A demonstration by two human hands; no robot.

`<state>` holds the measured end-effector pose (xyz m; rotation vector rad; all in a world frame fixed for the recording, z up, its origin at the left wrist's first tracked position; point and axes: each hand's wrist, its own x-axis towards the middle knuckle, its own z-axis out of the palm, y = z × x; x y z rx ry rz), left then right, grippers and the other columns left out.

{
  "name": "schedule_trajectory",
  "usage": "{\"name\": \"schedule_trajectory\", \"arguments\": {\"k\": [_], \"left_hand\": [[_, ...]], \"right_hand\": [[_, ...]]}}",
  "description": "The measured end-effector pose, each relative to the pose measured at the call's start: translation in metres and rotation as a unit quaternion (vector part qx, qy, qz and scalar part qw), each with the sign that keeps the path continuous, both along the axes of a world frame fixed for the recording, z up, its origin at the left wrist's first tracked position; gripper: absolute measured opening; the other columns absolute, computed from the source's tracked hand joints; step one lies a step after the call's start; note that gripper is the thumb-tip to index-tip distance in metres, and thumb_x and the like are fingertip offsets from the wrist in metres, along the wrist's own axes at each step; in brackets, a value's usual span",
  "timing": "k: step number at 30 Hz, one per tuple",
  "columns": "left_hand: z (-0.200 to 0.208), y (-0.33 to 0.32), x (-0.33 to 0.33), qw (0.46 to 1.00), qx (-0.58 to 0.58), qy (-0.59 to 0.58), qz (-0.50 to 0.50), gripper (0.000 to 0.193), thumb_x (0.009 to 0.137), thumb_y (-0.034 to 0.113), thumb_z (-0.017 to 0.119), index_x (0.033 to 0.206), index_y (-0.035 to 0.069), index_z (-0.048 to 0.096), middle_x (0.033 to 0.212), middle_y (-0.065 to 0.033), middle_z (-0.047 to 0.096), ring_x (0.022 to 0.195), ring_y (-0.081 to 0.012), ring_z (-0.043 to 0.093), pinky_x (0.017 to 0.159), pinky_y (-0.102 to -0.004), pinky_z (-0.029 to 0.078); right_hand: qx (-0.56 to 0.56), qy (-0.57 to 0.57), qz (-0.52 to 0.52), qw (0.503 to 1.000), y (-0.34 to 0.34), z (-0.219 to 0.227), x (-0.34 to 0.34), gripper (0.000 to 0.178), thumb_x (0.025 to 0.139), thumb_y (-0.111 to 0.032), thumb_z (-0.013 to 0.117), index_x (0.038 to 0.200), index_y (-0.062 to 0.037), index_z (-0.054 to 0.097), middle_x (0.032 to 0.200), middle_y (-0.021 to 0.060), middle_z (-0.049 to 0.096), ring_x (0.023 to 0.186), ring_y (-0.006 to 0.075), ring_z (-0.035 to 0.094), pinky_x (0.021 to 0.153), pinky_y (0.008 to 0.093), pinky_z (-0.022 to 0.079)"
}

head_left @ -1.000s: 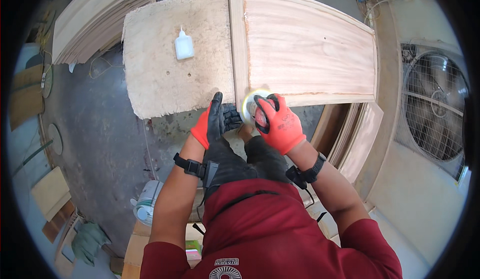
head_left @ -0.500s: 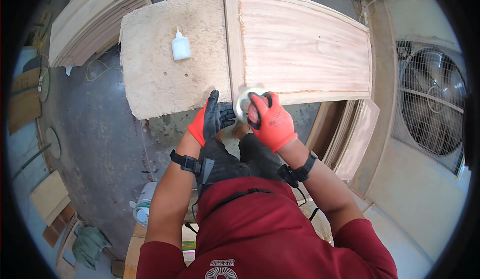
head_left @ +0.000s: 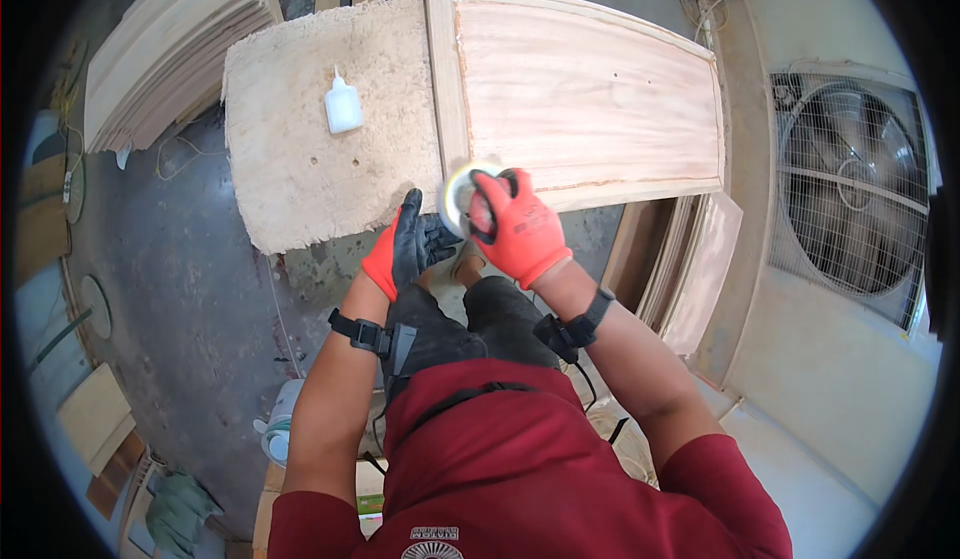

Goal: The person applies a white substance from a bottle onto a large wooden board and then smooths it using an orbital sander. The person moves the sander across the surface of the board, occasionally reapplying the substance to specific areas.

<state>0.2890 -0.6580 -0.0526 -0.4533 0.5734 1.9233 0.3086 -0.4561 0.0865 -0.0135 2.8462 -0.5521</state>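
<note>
A framed wooden panel (head_left: 590,89) lies on a rough, pale board (head_left: 285,179). Gloved in red and black, my right hand (head_left: 520,224) grips a round sander (head_left: 456,199) with a pale, yellowish rim at the panel's near left corner. Motion slightly blurs the sander, and my fingers partly cover it. My left hand (head_left: 407,244), in a matching glove, is just left of it at the board's near edge, fingers stretched out and holding nothing. A white squeeze bottle (head_left: 343,107) with a pointed nozzle lies on the board beyond my left hand.
Stacked wooden panels (head_left: 180,49) stand at the far left, and more panels (head_left: 690,269) lean below the right end. A large caged fan (head_left: 850,189) is set by the right wall. A white bucket (head_left: 280,424) sits on the floor at my left.
The sander and my right hand have shifted left relative to the panel's corner, nearer my left hand. The whole view has also moved slightly. My left hand stays outstretched at the board's edge.
</note>
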Motion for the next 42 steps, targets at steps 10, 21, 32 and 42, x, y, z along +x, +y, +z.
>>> {"name": "schedule_trajectory", "arguments": {"k": [10, 21, 32, 42], "left_hand": [[0.008, 0.001, -0.002, 0.996, -0.082, 0.007, -0.017, 0.096, 0.100, 0.073, 0.042, 0.145, -0.012, 0.043, 0.129, -0.0267, 0.065, 0.115, -0.0345, 0.066, 0.103, -0.0437, 0.051], [0.005, -0.001, 0.002, 0.995, -0.099, 0.002, -0.014, 0.089, 0.100, 0.072, 0.043, 0.138, -0.008, 0.054, 0.123, -0.0199, 0.069, 0.111, -0.0282, 0.068, 0.099, -0.0387, 0.053], [0.018, -0.001, -0.003, 0.989, -0.139, 0.002, -0.042, 0.082, 0.099, 0.071, 0.049, 0.130, -0.005, 0.058, 0.119, -0.0173, 0.070, 0.103, -0.0248, 0.068, 0.094, -0.0357, 0.054], [0.033, 0.005, -0.004, 0.981, -0.180, 0.052, -0.056, 0.078, 0.102, 0.067, 0.048, 0.132, -0.005, 0.058, 0.120, -0.0163, 0.069, 0.111, -0.0257, 0.067, 0.096, -0.0376, 0.053]], "right_hand": [[0.012, -0.002, -0.012, 1.000, 0.015, 0.003, -0.036, 0.082, 0.075, -0.025, 0.084, 0.148, -0.0232, 0.045, 0.137, 0.0306, 0.047, 0.101, 0.0489, 0.066, 0.088, 0.0525, 0.057], [0.021, 0.009, 0.010, 1.000, 0.009, 0.007, -0.061, 0.075, 0.078, -0.025, 0.081, 0.145, -0.0223, 0.047, 0.136, 0.0270, 0.048, 0.100, 0.0456, 0.068, 0.086, 0.0512, 0.058], [0.036, 0.005, -0.016, 0.999, -0.003, 0.018, -0.168, 0.072, 0.079, -0.028, 0.081, 0.143, -0.0238, 0.048, 0.134, 0.0262, 0.050, 0.105, 0.0479, 0.067, 0.092, 0.0511, 0.057], [0.020, 0.013, 0.001, 1.000, 0.023, 0.018, -0.175, 0.071, 0.081, -0.031, 0.078, 0.144, -0.0251, 0.047, 0.133, 0.0275, 0.050, 0.101, 0.0475, 0.068, 0.088, 0.0510, 0.058]]}}
